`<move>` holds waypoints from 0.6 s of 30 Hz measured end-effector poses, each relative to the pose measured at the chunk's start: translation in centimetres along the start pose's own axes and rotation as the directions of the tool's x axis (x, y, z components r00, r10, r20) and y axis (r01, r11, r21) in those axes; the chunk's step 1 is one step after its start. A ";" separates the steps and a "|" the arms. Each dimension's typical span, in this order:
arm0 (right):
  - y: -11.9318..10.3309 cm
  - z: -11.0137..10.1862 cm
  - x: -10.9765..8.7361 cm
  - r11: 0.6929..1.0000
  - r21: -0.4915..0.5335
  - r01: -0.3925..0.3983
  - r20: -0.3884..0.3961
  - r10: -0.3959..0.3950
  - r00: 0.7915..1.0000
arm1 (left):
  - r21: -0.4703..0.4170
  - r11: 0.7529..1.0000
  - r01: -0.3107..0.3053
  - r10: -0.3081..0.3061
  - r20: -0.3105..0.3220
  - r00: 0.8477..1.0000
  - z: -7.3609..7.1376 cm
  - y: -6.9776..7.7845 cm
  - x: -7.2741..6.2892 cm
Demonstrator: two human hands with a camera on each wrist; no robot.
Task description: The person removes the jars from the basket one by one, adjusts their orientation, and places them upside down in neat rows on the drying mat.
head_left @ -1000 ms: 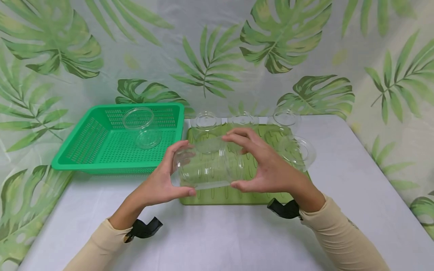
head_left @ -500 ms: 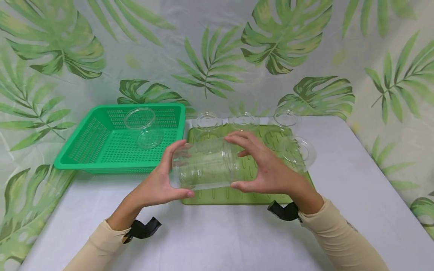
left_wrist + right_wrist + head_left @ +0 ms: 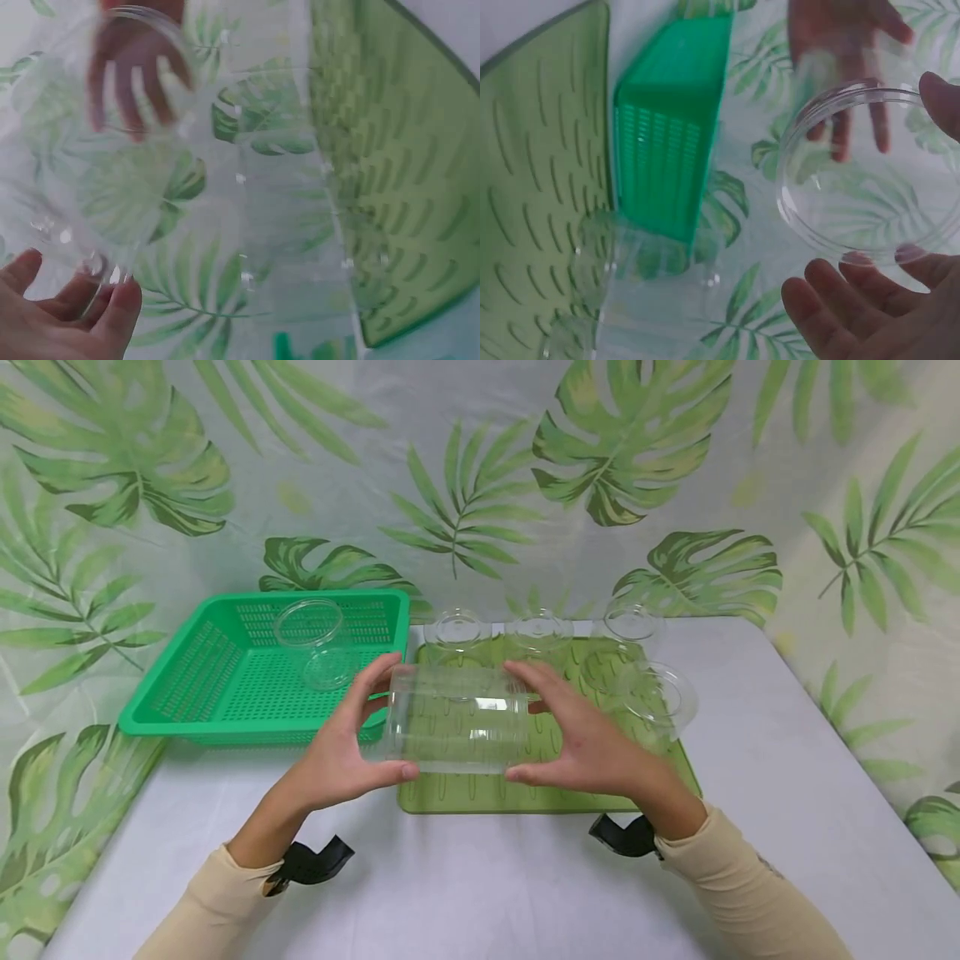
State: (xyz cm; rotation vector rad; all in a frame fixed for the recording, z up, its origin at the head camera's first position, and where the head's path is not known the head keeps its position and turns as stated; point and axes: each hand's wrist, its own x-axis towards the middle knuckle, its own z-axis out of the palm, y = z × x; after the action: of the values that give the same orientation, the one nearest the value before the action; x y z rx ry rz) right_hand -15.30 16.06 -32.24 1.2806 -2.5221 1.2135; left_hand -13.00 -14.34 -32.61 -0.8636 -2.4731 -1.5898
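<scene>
In the head view a clear plastic jar (image 3: 457,718) is held on its side above the green mat, lying nearly level. My left hand (image 3: 341,743) grips its left end, thumb below and fingers above. At the other end my right hand (image 3: 588,735) grips it the same way. The right wrist view shows the jar's round rim (image 3: 786,191) between the right thumb and fingers. In the left wrist view the left fingers (image 3: 120,300) touch the clear wall, and the right hand is seen through it. Whether a lid is on the jar cannot be told.
Several similar clear containers (image 3: 538,631) stand on the green ridged mat (image 3: 450,797), one (image 3: 660,697) at its right edge. A green plastic basket (image 3: 225,727) with another clear container (image 3: 309,622) stands at the left. A leaf-patterned sheet (image 3: 465,485) hangs behind the white-covered table.
The jar has turned from a slight tilt to nearly level. My left hand has shifted a little left and up with it; the right hand has barely moved.
</scene>
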 end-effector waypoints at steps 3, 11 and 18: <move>0.3 0.9 -0.1 0.997 0.006 -0.074 0.012 0.074 0.997 | 0.020 1.000 -0.017 0.018 -0.040 0.999 0.0 0.9 0.4; 1.4 2.9 -0.5 0.979 0.094 -0.180 0.004 0.181 0.984 | 0.133 0.990 0.046 -0.047 0.002 0.999 0.4 2.9 1.8; 1.7 3.1 -0.8 0.974 0.114 -0.198 -0.009 0.201 0.980 | 0.166 0.981 0.099 -0.116 0.098 0.988 0.2 2.9 1.7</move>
State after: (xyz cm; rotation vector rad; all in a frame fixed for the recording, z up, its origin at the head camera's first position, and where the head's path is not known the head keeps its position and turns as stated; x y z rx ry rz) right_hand -15.09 15.13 -35.72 1.0477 -2.6553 1.4186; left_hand -12.91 -12.57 -29.74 -0.8247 -2.7215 -1.3826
